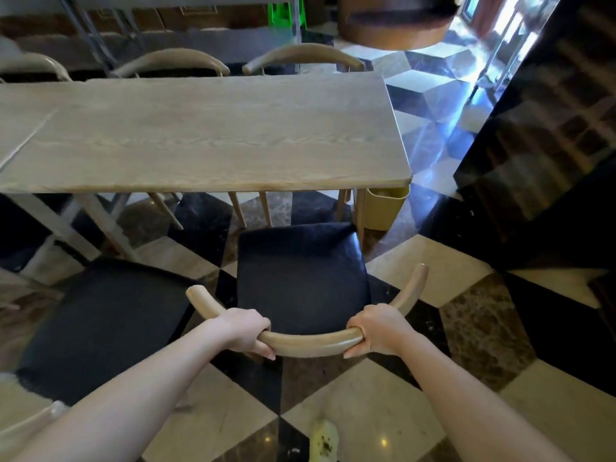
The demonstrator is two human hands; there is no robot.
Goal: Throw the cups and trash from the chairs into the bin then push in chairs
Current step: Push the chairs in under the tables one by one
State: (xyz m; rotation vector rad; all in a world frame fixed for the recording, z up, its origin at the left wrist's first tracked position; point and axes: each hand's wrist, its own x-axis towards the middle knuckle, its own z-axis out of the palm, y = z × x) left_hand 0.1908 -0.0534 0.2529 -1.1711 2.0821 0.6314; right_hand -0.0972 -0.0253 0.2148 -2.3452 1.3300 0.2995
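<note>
chair: dark padded seat, curved pale wooden back rail. stands on the chequered floor off the near edge of the table, toward its near right corner. most of the seat is out from under the top, with only its front edge close to the table's near edge.

grip: both hands are on the back rail. left hand is wrapped round the left part of the curve, and right hand round the right part. fingers curl over the top and thumbs go beneath. the hands sit about evenly either side of the rail's middle, neither plainly nearer.

relation: the seat lies straight ahead of the grip, between the hands and the table. its front-to-back line runs roughly square to the near edge, perhaps turned slightly. judged step: pushing this chair in, an even forward push from both hands.

hazard, judged: the table leg stands just beside the seat's front right corner and could catch it.

bin: yellow, at the near right corner of the table, just beyond that leg.

second chair: dark seat, to the left of the first and also out from the near edge.
</note>
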